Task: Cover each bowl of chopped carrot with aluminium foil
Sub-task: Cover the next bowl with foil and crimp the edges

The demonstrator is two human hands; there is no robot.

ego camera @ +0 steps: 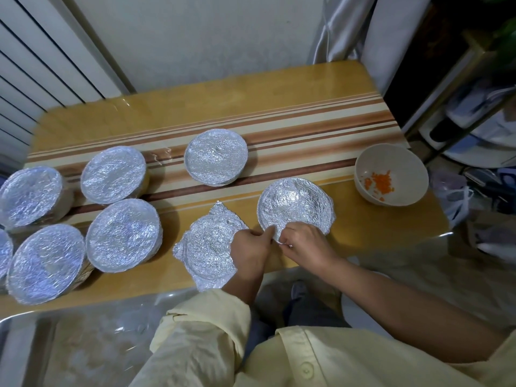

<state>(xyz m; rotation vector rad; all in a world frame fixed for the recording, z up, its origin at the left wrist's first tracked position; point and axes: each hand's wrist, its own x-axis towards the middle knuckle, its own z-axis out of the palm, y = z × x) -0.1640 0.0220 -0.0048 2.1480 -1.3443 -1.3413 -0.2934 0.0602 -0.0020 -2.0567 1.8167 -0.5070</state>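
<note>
Head view, the only one I have. Both hands meet at the near rim of the foil-topped bowl (296,202), which stands toward the front right of the surface (279,101). The left hand (251,247) and the right hand (305,244) have their fingers curled, and as far as I can tell each pinches the foil's near edge, tucking it down over the lip. The foil on the bowl's right side already looks folded under.

I judge the step in hand to be crimping this cover. Finished bowls (122,234) sit in a cluster at the left, with one more (215,157) standing alone farther back.

One open bowl (371,163) stands at the right edge with a little chopped carrot (381,181) in the bottom. It is not yet covered. A loose foil sheet (208,247), already dished, lies flat just left of the hands.

The next move, as I see it, calls for letting go here and setting that sheet centred over the open bowl. The rim then needs gentle pressing, because thin foil tears easily.
</note>
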